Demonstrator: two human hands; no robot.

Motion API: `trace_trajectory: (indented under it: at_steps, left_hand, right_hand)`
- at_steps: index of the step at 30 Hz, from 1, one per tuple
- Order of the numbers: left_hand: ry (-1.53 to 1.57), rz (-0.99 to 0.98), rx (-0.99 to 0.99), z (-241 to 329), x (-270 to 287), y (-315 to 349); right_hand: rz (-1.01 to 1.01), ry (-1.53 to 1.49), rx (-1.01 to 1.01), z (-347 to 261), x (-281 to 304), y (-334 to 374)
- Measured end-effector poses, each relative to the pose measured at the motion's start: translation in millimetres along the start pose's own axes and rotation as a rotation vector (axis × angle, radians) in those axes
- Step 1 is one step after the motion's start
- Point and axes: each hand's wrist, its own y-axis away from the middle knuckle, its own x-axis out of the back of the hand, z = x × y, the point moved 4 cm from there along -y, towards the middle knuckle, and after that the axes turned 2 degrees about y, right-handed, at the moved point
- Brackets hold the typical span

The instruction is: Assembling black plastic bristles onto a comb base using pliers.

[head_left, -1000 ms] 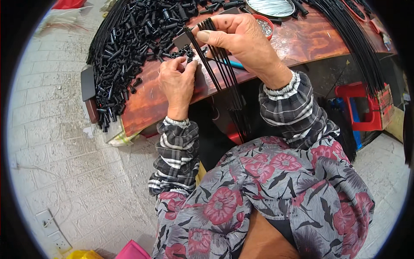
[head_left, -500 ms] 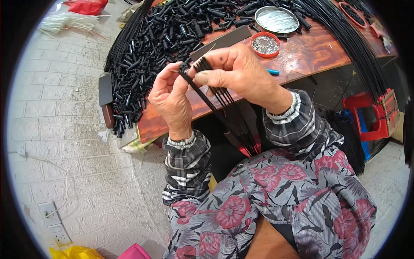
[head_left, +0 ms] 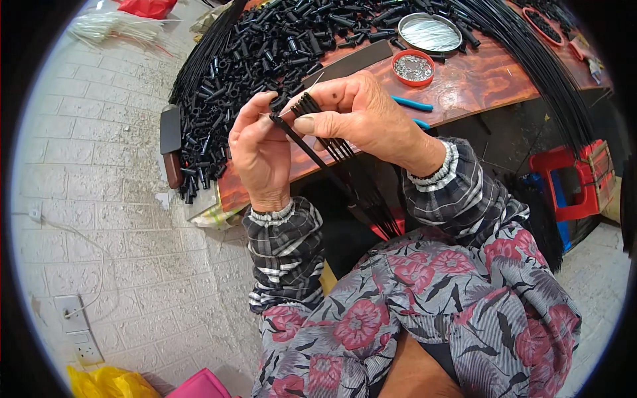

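Note:
Above the table's near edge, my left hand point(head_left: 261, 156) pinches a small black piece near the top of a thicker black strand point(head_left: 298, 138) between thumb and fingertips. Close beside it, my right hand point(head_left: 378, 119) is closed on several thin black cords point(head_left: 340, 149), their ends fanned out past the thumb. These cords run down together toward my lap. A fine pale wire point(head_left: 317, 81) sticks up by my right fingertips; what it passes through is too small to tell.
A heap of short black tubular parts point(head_left: 265, 60) covers the table's point(head_left: 484, 89) far left. Beyond my right hand stand a red dish point(head_left: 413, 69) of small metal bits and a round tin point(head_left: 431, 34) of pale strands. Blue-handled pliers point(head_left: 413, 103) lie nearby. A red stool point(head_left: 564, 205) stands at right.
My left fingers have shifted slightly on the black piece. The view has moved a little, and more of the blue handles shows past my right hand. The cords stay in my right hand.

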Motion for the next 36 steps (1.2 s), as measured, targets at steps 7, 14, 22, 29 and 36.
trace_trajectory:
  at_steps: [7, 14, 22, 29, 36]
  left_hand:
    - [0.018, 0.112, 0.059, 1.5, -4.6, -2.5]
    - [0.018, 0.215, 0.184, 8.4, -18.5, -8.1]
    - [-0.012, 0.351, 0.258, 7.6, -23.0, -10.4]
    - [-0.053, 0.446, 0.287, 6.7, -21.7, -4.3]
    - [-0.132, 0.308, 0.248, 14.8, -20.1, 0.2]
  right_hand:
    - [0.028, -0.007, -0.01, 1.8, -0.1, -0.5]
    - [0.03, 0.032, 0.009, 6.3, 0.0, -4.0]
    - [0.121, 0.263, 0.047, 9.1, 3.1, -9.7]
    - [0.177, 0.383, 0.099, 17.6, 6.6, -15.5]
    - [0.182, 0.541, 0.045, 9.4, 3.6, -14.5]
